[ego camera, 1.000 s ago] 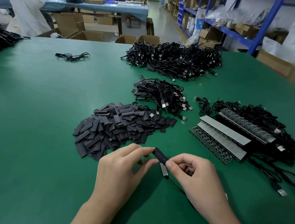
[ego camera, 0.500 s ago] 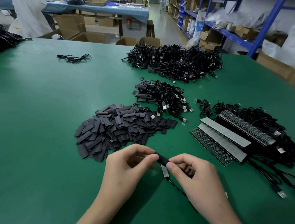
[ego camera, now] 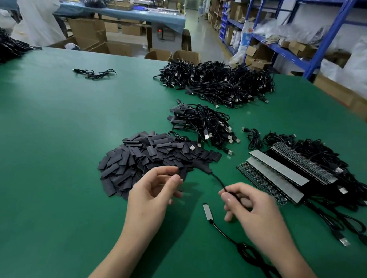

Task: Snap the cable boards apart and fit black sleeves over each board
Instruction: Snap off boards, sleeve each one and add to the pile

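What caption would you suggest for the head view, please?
Right hand pinches the cable of a sleeved board, left hand at the sleeve pile, bare board lying on the table.

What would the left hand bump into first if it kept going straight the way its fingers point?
Most likely the pile of black sleeves, whose near edge lies just beyond the fingertips of the left hand. Its height above the table is unclear, so it might pass over them.

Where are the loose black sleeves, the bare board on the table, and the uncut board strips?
black sleeves (ego camera: 146,157): head view, heap's middle.
bare board (ego camera: 206,212): head view, pale face.
board strips (ego camera: 279,168): head view, one strip's grey back.
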Demonstrator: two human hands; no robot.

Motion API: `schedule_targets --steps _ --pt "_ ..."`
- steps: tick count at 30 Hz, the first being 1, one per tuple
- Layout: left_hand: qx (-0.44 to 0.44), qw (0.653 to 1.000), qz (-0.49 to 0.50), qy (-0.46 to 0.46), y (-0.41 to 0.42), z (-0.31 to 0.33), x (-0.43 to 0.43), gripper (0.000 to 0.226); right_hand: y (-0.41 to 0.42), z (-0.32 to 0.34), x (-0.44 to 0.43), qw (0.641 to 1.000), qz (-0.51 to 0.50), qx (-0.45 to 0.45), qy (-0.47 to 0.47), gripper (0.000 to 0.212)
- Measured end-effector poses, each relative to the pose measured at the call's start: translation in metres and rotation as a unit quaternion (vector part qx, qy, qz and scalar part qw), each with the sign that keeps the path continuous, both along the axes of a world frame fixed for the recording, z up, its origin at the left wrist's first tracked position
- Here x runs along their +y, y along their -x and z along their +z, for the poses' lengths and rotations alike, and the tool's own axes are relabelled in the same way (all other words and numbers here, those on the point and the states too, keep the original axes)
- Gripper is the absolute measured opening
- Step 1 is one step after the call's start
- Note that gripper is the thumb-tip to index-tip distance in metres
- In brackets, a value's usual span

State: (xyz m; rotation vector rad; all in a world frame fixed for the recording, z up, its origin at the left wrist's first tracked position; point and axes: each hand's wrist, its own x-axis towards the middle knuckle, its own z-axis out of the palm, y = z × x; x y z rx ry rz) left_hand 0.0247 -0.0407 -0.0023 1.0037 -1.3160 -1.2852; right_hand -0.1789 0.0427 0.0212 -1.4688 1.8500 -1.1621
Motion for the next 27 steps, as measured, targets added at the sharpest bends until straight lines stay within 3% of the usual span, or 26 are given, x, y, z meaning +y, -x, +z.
schedule_targets --steps 8,11,14,16,19,21,27 --pt "-0.093 0.994 -0.008 0.049 -0.002 -0.006 -0.002 0.012 0.022 0.103 -0.127 0.981 -0.021 0.177 0.073 0.013" --pt "-0.107 0.992 -0.015 0.058 -0.002 -0.007 -0.001 0.013 0.025 0.126 -0.177 0.964 -0.027 0.260 0.040 0.039" --pt "-0.105 0.992 -0.012 0.065 -0.003 -0.007 -0.002 0.013 0.022 0.104 -0.175 0.946 -0.032 0.321 0.044 0.021" --pt "-0.105 0.992 -0.010 0.067 -0.003 -0.007 -0.003 0.013 0.024 0.072 -0.162 0.934 -0.029 0.357 -0.004 0.016" --pt "-0.112 0.991 -0.018 0.072 -0.002 -0.006 -0.002 0.014 0.032 0.031 -0.143 0.905 -0.015 0.399 -0.149 0.022" --pt "-0.118 0.990 -0.026 0.072 -0.002 -0.006 -0.001 0.014 0.035 0.017 -0.138 0.877 -0.006 0.427 -0.220 0.037" --pt "-0.125 0.989 -0.041 0.074 -0.001 -0.006 0.001 0.013 0.034 0.006 -0.146 0.866 -0.005 0.444 -0.230 0.044"
